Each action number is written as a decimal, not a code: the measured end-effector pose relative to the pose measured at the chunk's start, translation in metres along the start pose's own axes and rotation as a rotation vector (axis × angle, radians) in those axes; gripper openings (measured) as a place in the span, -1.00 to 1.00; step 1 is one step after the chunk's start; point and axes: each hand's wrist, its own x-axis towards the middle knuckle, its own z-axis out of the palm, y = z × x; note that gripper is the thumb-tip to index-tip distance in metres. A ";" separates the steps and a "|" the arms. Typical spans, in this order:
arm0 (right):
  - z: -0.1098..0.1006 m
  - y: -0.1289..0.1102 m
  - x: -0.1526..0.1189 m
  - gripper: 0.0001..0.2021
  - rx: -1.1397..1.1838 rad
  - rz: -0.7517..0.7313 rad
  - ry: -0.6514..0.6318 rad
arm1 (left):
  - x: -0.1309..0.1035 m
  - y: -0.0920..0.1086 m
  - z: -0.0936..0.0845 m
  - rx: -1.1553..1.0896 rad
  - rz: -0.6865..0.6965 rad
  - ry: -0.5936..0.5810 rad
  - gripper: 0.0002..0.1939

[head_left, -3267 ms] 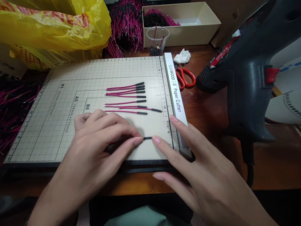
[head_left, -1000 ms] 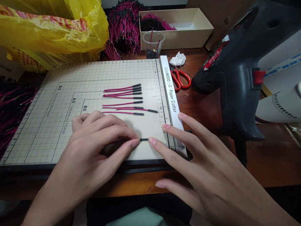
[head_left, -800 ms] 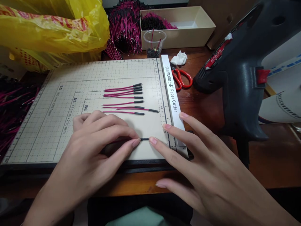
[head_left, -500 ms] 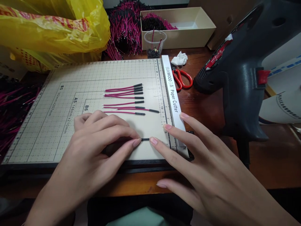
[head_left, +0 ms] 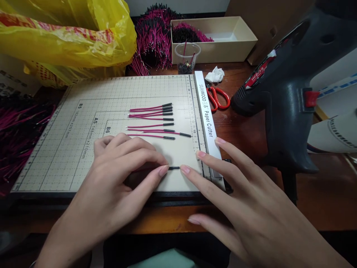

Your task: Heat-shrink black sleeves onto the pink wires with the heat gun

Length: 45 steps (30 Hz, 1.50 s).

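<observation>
Between the thumb and forefinger of my left hand [head_left: 122, 175] is a wire with a black sleeve [head_left: 174, 168] sticking out to the right, low on the paper cutter board [head_left: 92, 87]. Most of that wire is hidden under the hand. My right hand [head_left: 237, 190] has its fingers spread; its index fingertip is at the sleeve's right end, and other fingertips rest by the white cutter rail [head_left: 206, 119]. Above my hands lie several red wires [head_left: 147, 116] with black sleeves, roughly parallel.
Dark heat gun [head_left: 290, 85] stands at the right. Red-handled scissors [head_left: 220, 98], crumpled tissue [head_left: 215, 75], a clear cup [head_left: 187, 56] and a cardboard box [head_left: 214, 51] are behind. A yellow bag [head_left: 67, 41] and wire bundles [head_left: 154, 37] fill the back left.
The view has shifted slightly, so everything appears a little lower and farther right. My hands keep nearly the same pose around the black sleeve.
</observation>
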 end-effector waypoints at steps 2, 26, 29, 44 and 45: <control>0.000 0.000 -0.001 -0.55 0.003 0.001 0.006 | 0.002 0.000 -0.001 0.018 -0.012 0.009 -0.86; 0.003 0.000 0.012 -0.47 -0.033 0.007 -0.003 | 0.015 -0.007 -0.011 0.101 -0.004 -0.046 -0.85; 0.004 0.000 0.012 -0.44 -0.032 0.001 -0.013 | 0.017 -0.010 -0.011 0.066 -0.005 -0.062 -0.80; 0.004 0.000 0.012 -0.47 -0.003 0.011 0.005 | 0.019 -0.009 -0.008 0.080 0.010 -0.082 -0.80; 0.004 0.000 0.013 -0.47 -0.003 0.008 0.005 | 0.018 -0.009 -0.008 0.084 0.010 -0.079 -0.80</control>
